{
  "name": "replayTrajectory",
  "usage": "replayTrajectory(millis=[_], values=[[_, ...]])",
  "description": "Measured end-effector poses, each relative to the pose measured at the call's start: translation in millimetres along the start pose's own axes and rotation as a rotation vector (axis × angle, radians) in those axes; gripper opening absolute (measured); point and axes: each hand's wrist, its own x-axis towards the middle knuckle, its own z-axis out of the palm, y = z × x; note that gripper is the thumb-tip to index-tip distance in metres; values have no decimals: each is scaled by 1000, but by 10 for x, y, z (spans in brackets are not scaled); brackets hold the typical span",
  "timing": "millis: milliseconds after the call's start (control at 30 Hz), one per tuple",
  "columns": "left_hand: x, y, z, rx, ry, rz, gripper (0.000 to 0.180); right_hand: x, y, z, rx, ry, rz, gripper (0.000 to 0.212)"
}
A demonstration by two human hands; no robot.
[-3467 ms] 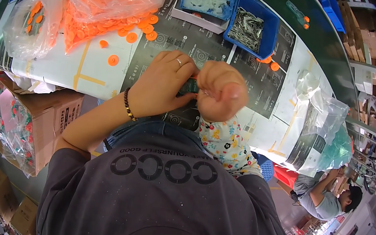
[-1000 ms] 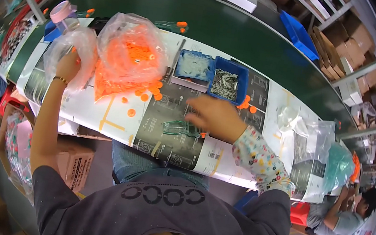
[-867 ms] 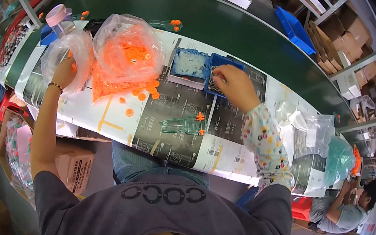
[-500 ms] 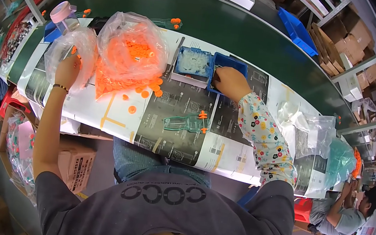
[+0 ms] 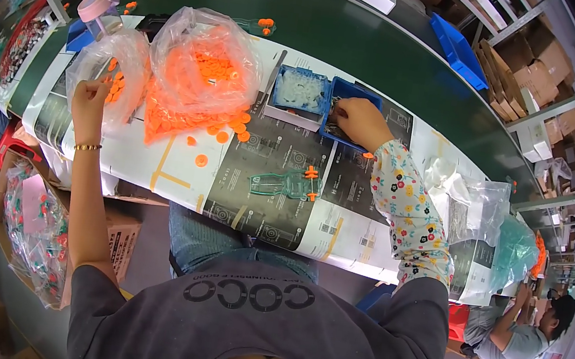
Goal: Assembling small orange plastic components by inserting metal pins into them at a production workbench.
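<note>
Blue bin [image 5: 353, 91], upper centre of frame: right hand [image 5: 360, 120] reaches in; grip hidden, cannot tell. Translucent green piece [image 5: 276, 184] with orange fittings lies at centre. Left hand [image 5: 88, 104], upper left, fingers curled beside clear bag [image 5: 137, 59]; hold unclear. Hands well apart.
</note>
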Motion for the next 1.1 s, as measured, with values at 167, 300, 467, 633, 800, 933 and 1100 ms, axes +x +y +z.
replayTrajectory(millis=[167, 300, 467, 633, 800, 933, 1100], values=[[-486, 752, 229, -426, -167, -46, 8, -53, -47, -63, -136, 2, 16, 12], [-749, 971, 376, -578, -243, -87, 10, -18, -94, -92, -96, -2, 39, 13], [-1028, 1198, 487, -670, -255, -154, 12, 3, -177, -197, 102, 143, 101, 11], [-1261, 1308, 597, -816, -279, -251, 16, 278, -242, -288, 105, 292, 62, 11], [-1452, 1301, 581, -858, -262, -291, 17, 471, -192, -153, -15, 336, 37, 8], [-1501, 1209, 481, -872, -229, -330, 18, 541, -204, -101, -51, 341, 42, 6], [-1547, 1158, 442, -892, -169, -379, 18, 564, -182, -87, -73, 333, 43, 8]])
